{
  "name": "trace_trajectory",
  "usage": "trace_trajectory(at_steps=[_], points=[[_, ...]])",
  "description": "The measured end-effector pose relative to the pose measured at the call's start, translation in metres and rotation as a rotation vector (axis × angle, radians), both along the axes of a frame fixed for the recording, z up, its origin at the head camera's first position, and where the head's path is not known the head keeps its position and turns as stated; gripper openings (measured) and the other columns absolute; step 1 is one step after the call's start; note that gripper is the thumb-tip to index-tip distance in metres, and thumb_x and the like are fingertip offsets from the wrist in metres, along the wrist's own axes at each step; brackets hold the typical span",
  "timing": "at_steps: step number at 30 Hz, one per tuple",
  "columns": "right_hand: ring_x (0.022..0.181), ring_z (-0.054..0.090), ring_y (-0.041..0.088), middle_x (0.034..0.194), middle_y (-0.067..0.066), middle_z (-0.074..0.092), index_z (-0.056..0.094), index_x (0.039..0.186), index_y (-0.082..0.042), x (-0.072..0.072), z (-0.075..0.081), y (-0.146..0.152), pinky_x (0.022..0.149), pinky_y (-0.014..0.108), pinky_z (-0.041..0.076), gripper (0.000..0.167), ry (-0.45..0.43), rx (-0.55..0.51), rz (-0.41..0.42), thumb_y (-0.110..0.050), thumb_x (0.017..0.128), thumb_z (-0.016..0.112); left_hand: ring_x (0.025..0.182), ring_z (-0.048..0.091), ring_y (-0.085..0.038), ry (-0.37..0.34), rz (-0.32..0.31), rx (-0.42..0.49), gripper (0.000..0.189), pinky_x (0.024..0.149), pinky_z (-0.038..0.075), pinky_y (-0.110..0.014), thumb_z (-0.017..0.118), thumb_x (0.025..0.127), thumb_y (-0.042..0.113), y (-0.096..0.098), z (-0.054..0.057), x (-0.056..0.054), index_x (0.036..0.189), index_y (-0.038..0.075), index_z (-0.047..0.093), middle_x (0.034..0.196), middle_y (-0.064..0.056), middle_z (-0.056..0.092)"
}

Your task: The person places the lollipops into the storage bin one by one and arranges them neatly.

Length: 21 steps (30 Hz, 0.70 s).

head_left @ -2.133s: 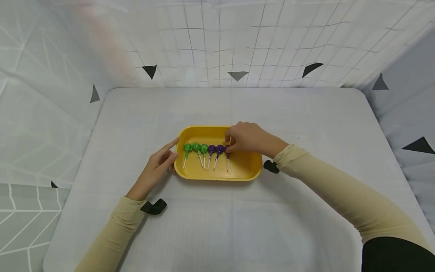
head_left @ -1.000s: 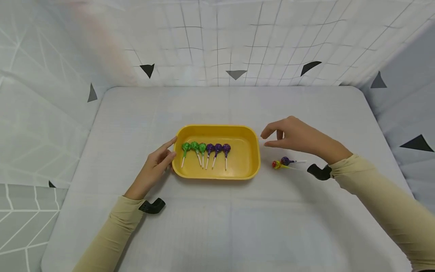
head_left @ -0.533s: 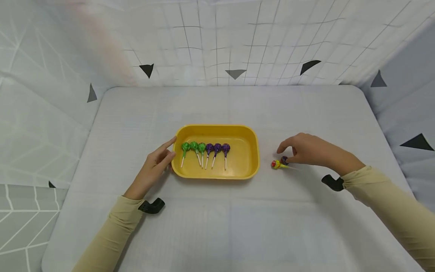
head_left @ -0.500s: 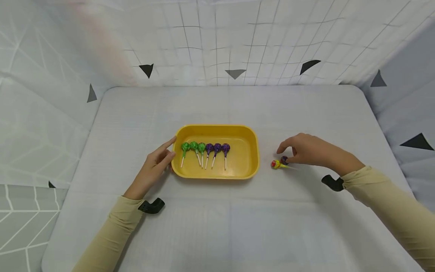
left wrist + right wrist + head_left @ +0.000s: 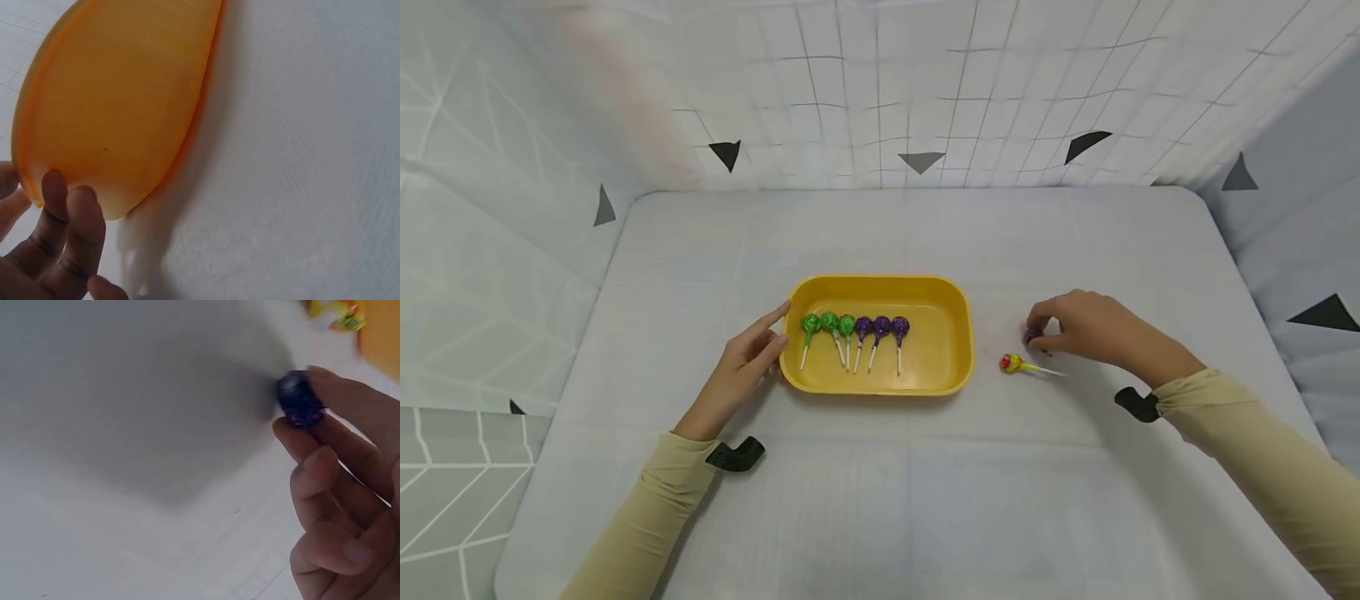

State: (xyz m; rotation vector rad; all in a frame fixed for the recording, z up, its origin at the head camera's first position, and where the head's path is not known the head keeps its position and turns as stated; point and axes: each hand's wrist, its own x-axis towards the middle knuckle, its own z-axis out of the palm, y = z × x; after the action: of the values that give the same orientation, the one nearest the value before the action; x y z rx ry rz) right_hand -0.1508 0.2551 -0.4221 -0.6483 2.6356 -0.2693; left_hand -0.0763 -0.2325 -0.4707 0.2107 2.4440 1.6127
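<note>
In the head view, my right hand [image 5: 1086,329] pinches a purple-wrapped lollipop [image 5: 1032,335] just above the table. The right wrist view shows its dark, shiny head [image 5: 300,399] between thumb and fingertips; the stick is mostly hidden. A yellow-and-red lollipop [image 5: 1011,362] lies just in front of that hand, stick to the right. My left hand [image 5: 745,362] rests against the left end of a yellow tray [image 5: 936,383], its loosely bent fingers touching the outer wall. Inside the tray, three green lollipops [image 5: 829,321] and three purple lollipops [image 5: 882,326] stand in a row, sticks toward me.
The tray's right part is bare yellow plastic. A white-covered table [image 5: 910,483] extends around it. Pale sheets with grid lines and dark triangles [image 5: 921,162] rise behind and at the sides. A black wrist device [image 5: 736,454] sits by each sleeve.
My right hand has let go of a purple lollipop in the tray, moved right and picked up the other purple lollipop from beside the yellow one. My left hand has stayed at the tray.
</note>
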Motion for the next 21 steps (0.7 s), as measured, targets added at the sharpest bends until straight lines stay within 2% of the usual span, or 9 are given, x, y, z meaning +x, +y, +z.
trace_trajectory(at_steps=[3,9,21], points=[[0.083,0.064,0.012,0.098,-0.008,0.077,0.077,0.104,-0.021,-0.003,-0.004,0.008,0.067,0.032,0.050,0.017,0.030,-0.003,-0.041,-0.032,0.091,0.080,0.077,0.059,-0.033,-0.014,-0.004,0.011,0.052,0.067,0.049,-0.030,0.052,0.110,0.031,0.000,0.000,0.000,0.160,0.032,0.038,0.089,-0.011,0.060],[0.079,0.060,0.013,0.097,-0.007,0.077,0.077,0.105,-0.021,-0.005,-0.009,0.016,0.065,0.031,0.046,0.021,0.016,-0.029,-0.100,-0.039,0.092,0.079,0.077,0.059,-0.034,-0.015,-0.005,0.010,0.051,0.067,0.049,-0.030,0.052,0.110,0.032,-0.001,-0.002,0.001,0.160,0.034,0.039,0.090,-0.012,0.060],[0.073,0.058,0.012,0.093,-0.008,0.078,0.079,0.104,-0.020,-0.011,-0.004,0.019,0.064,0.030,0.046,0.020,0.042,-0.081,-0.094,-0.037,0.092,0.079,0.076,0.057,-0.035,0.008,0.002,0.007,0.051,0.066,0.048,-0.030,0.052,0.110,0.031,-0.001,0.000,0.002,0.159,0.032,0.040,0.088,-0.011,0.060]])
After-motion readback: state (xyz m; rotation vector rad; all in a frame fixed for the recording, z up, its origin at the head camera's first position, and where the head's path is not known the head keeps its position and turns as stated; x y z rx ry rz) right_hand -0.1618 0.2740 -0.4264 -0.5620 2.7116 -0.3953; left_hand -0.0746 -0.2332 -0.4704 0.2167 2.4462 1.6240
